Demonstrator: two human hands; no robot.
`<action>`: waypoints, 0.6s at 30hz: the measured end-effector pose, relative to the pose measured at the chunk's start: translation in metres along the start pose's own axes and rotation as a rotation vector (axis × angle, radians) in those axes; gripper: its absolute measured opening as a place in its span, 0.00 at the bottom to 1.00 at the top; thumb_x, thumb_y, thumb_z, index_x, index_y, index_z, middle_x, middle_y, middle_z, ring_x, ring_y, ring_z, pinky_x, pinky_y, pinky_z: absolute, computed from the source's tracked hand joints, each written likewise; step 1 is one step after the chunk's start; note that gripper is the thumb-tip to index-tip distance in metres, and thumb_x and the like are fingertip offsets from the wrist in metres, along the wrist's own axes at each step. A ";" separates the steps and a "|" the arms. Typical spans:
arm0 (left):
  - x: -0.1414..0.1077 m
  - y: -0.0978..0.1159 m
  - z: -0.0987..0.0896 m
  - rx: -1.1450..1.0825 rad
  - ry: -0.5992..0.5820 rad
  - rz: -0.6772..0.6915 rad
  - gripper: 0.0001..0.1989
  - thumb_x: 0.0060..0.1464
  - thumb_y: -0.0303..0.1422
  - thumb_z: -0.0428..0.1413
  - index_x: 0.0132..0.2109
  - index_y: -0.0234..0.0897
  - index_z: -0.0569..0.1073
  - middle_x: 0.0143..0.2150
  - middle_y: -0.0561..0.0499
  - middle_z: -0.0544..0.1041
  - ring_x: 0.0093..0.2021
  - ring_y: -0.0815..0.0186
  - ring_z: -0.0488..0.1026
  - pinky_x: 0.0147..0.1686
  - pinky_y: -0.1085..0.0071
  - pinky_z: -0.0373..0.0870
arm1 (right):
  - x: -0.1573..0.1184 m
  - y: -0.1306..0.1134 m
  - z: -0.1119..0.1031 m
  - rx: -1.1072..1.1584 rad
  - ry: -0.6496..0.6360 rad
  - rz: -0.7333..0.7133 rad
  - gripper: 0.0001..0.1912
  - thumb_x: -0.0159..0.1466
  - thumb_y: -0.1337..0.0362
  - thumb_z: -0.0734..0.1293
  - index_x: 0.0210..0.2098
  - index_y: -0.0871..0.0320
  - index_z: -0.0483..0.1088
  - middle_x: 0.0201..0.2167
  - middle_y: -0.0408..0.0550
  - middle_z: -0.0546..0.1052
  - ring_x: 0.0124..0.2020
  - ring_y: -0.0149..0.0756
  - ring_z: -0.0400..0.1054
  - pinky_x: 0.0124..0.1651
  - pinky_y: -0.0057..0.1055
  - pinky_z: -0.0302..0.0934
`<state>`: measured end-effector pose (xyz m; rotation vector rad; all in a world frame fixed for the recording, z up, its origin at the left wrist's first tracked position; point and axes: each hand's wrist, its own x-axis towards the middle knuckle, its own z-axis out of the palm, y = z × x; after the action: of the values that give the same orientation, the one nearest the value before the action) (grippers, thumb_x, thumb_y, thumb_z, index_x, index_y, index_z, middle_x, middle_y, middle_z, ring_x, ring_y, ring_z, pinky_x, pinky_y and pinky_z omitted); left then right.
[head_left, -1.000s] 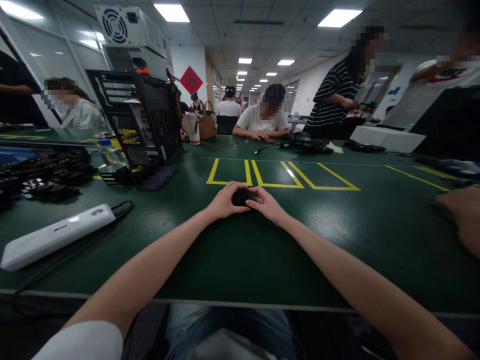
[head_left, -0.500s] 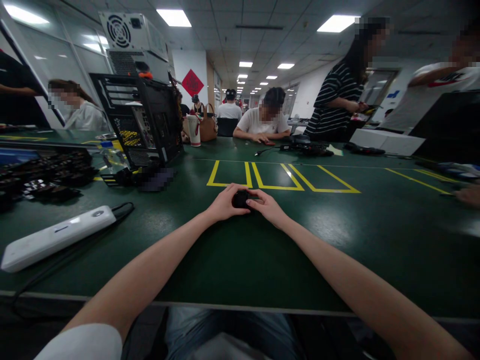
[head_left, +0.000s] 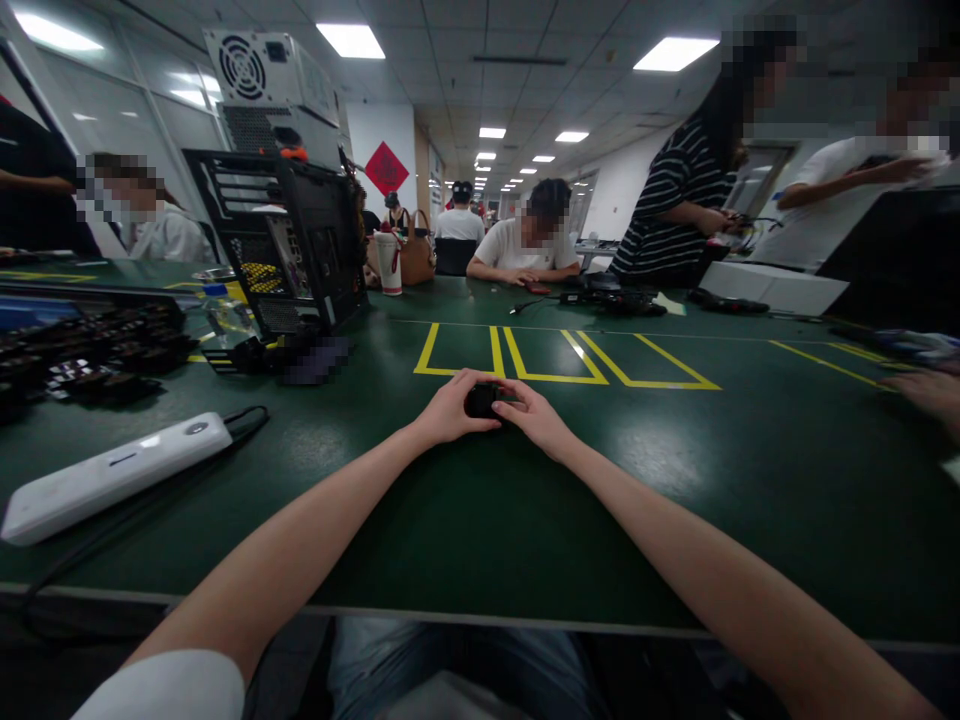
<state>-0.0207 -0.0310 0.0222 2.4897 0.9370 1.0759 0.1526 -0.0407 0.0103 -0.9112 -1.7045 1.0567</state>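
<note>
Between my two hands is a small black object (head_left: 481, 401) of rounded shape; its kind I cannot make out. My left hand (head_left: 451, 408) curves around its left side, fingers over the far edge and thumb along the near edge. From the right, my right hand (head_left: 534, 412) grips it with thumb and fingers. Both hands rest low over the green tabletop (head_left: 480, 520), just in front of yellow tape outlines (head_left: 517, 375). Part of the object is hidden by the fingers.
At left lie a white power strip (head_left: 120, 475) with a black cable and a heap of black parts (head_left: 97, 345). Behind stand an open computer case (head_left: 300, 240), a bottle (head_left: 225, 315) and a paper cup (head_left: 388, 262). Co-workers surround the table; one hand (head_left: 934, 392) reaches in at right.
My hands and the black object stay almost still. At right, the standing people have shifted their arms, and the co-worker's hand at the right edge has moved further into view.
</note>
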 end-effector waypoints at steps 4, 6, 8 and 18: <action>0.000 0.000 -0.001 0.000 0.005 0.012 0.28 0.39 0.37 0.60 0.48 0.41 0.60 0.46 0.49 0.64 0.45 0.61 0.65 0.41 0.63 0.66 | -0.001 -0.001 0.001 0.063 -0.040 0.013 0.16 0.53 0.64 0.64 0.42 0.54 0.62 0.45 0.46 0.67 0.46 0.36 0.64 0.50 0.39 0.58; 0.000 -0.001 -0.001 0.002 0.012 0.023 0.28 0.39 0.37 0.60 0.48 0.41 0.60 0.46 0.49 0.64 0.46 0.61 0.65 0.43 0.63 0.65 | -0.001 -0.001 0.002 0.097 -0.012 0.003 0.15 0.53 0.64 0.65 0.40 0.55 0.62 0.43 0.45 0.67 0.44 0.35 0.65 0.49 0.38 0.59; 0.001 -0.002 0.000 0.004 0.016 0.025 0.28 0.38 0.36 0.61 0.48 0.40 0.60 0.45 0.49 0.65 0.46 0.61 0.64 0.44 0.62 0.64 | 0.000 0.000 0.003 0.106 0.017 -0.015 0.13 0.52 0.63 0.65 0.38 0.56 0.62 0.42 0.45 0.68 0.42 0.34 0.66 0.49 0.38 0.59; 0.000 -0.001 0.000 -0.009 0.013 0.003 0.28 0.38 0.36 0.60 0.48 0.41 0.61 0.46 0.49 0.64 0.46 0.61 0.64 0.43 0.62 0.64 | 0.001 0.003 0.000 0.027 0.010 -0.015 0.16 0.53 0.64 0.64 0.42 0.55 0.62 0.45 0.46 0.67 0.47 0.36 0.64 0.52 0.40 0.56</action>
<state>-0.0211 -0.0298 0.0218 2.4813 0.9300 1.0959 0.1523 -0.0389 0.0075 -0.8841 -1.6823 1.0608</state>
